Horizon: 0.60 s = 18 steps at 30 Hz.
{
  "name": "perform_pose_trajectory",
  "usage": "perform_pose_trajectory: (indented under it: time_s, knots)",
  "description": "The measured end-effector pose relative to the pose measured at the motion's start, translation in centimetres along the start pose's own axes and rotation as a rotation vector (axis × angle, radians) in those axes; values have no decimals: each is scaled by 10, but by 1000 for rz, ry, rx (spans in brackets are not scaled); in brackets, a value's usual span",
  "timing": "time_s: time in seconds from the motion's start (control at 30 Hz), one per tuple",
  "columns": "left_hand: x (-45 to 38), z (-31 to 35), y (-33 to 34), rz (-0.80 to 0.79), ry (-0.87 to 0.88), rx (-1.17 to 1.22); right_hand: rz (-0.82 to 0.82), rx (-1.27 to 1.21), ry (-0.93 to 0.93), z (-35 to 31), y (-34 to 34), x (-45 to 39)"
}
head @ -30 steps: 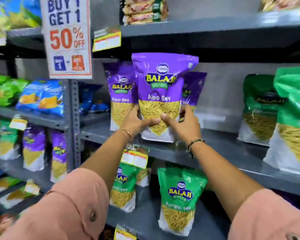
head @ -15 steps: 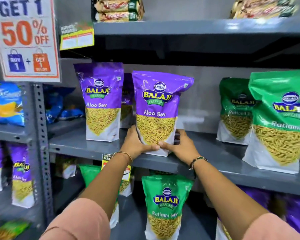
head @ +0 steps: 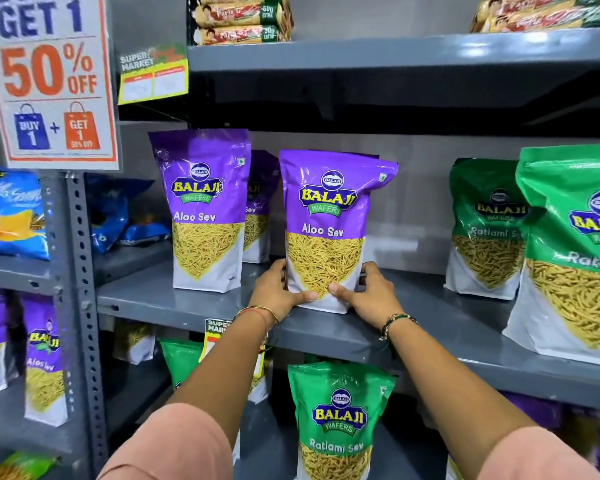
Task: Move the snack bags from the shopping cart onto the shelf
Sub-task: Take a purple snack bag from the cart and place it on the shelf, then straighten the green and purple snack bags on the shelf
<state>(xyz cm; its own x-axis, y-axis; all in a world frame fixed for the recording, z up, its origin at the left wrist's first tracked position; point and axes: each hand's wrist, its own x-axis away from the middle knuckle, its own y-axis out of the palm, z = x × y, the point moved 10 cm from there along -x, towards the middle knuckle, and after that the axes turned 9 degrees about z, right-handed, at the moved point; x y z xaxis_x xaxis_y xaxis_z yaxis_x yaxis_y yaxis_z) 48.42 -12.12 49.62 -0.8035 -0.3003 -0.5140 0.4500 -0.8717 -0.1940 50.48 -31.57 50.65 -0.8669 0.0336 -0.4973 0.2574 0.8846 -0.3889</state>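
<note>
A purple Aloo Sev snack bag [head: 329, 216] stands upright on the grey middle shelf [head: 160, 303], near its front edge. My left hand [head: 278, 292] grips its lower left side and my right hand [head: 371, 296] grips its lower right side, thumbs across the front. A second purple Aloo Sev bag [head: 205, 209] stands to its left, and a third purple bag [head: 262, 202] is partly hidden behind the two. The shopping cart is out of view.
Green Ratlami Sev bags [head: 575, 244] stand at the right of the same shelf, another green bag [head: 340, 420] on the shelf below. A 50% off sign [head: 52, 77] hangs on the upright post [head: 84, 306]. Blue bags [head: 11, 213] lie left, biscuit packs [head: 243, 19] above.
Both hands lowered the purple bag from above the shelf until its base rests on the shelf. The view has shifted to the right and closer.
</note>
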Motion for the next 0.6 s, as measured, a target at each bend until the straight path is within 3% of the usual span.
perform_pose_trajectory:
  time_s: [0.2, 0.3, 0.37, 0.43, 0.5, 0.6]
  knots:
    - [4, 7, 0, -3, 30, -94, -23, 0, -3, 0, 1, 3]
    - [20, 40, -14, 187, 214, -146, -20, 20, -19, -7, -17, 12]
    - [45, 72, -16, 369, 362, -133, 69, 4, -83, -16, -53, 22]
    - [66, 100, 2, 441, 455, -113, 163, -11, -182, -26, -92, 37]
    - [81, 127, 47, 354, 481, -47, 267, 15, -277, -29, -142, 53]
    - [100, 161, 134, 88, 431, 22, 536, 99, -378, -23, -233, 76]
